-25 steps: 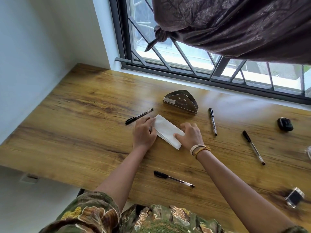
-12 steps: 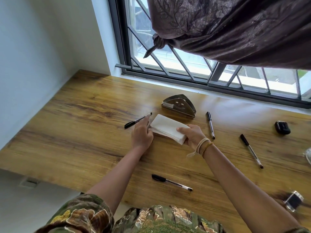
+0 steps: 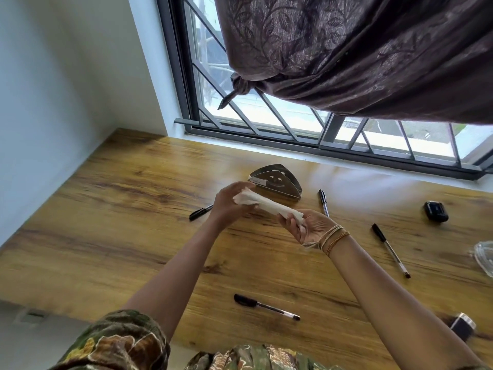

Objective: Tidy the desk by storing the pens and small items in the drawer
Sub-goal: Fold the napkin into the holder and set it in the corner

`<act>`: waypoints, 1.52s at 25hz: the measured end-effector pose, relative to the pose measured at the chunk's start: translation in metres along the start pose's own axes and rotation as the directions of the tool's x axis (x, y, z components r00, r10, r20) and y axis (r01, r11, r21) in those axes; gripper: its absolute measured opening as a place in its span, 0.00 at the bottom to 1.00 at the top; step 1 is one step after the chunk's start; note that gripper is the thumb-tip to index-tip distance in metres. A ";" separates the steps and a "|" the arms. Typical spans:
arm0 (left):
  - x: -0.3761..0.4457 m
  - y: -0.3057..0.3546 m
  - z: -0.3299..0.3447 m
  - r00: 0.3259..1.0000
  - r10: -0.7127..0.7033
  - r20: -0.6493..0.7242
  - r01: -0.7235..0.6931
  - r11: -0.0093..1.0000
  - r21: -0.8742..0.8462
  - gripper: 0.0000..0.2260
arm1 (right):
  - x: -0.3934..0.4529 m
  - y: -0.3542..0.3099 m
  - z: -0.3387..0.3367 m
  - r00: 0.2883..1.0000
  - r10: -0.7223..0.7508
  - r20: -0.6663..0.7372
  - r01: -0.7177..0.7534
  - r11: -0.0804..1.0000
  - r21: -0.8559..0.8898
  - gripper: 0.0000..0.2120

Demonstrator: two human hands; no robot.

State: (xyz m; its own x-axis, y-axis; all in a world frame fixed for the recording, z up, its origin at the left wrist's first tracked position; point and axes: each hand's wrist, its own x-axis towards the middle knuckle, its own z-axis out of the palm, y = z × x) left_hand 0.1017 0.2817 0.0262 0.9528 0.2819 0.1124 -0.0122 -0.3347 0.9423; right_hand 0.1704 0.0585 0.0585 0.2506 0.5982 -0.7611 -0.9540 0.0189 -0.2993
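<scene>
Green-and-brown floral sleeve point(image 3: 117, 343); tan thread bracelets point(image 3: 333, 237) on the right wrist.

Barred window point(image 3: 266, 113), knotted brown curtain point(image 3: 360, 49), white wall point(image 3: 53, 89), white sill point(image 3: 346, 161)

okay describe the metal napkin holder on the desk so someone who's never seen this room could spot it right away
Start at the barred window and drop to the wooden desk below it. Near the desk's far edge, just beyond the person's left hand, stands the napkin holder. It is the only shiny metal, fan-shaped piece there; the things around it are slim black pens.
</scene>
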 end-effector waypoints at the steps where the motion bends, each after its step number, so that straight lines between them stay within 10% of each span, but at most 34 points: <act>1: 0.005 0.003 0.000 0.999 -0.038 0.019 0.039 0.998 -0.058 0.19 | 0.001 -0.001 -0.003 1.000 0.007 0.027 -0.007 1.000 -0.023 0.17; 6: 0.026 0.015 0.000 0.985 -0.175 0.004 0.173 0.966 -0.192 0.13 | 0.001 -0.009 0.000 0.957 -0.266 -0.116 0.223 0.930 -0.293 0.28; 11: 0.047 0.016 0.002 0.984 -0.179 -0.028 0.171 0.968 -0.184 0.18 | 0.000 -0.018 0.013 0.666 -0.740 -0.092 0.622 0.620 -0.479 0.13; 14: 0.065 0.032 0.001 0.987 -0.163 -0.015 0.155 0.961 -0.228 0.04 | 0.001 -0.034 0.019 0.392 -0.920 0.001 0.422 0.179 -0.889 0.11; 18: 0.095 0.045 0.000 0.993 -0.114 -0.016 0.106 0.965 -0.240 0.10 | 0.000 -0.063 0.035 0.209 -0.977 0.031 0.367 0.049 -0.929 0.09; 38: 0.104 -0.008 0.005 0.980 -0.148 0.132 0.148 0.989 0.011 0.05 | 0.040 -0.056 0.002 0.235 -0.972 -0.005 0.217 0.057 -0.974 0.07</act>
State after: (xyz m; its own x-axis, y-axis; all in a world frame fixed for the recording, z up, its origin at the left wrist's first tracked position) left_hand 0.2025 0.3090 0.0289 0.9757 0.2073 -0.0711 0.1324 -0.2991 0.9450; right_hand 0.2337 0.0836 0.0459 0.9870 0.1181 0.1094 0.1601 -0.6496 -0.7432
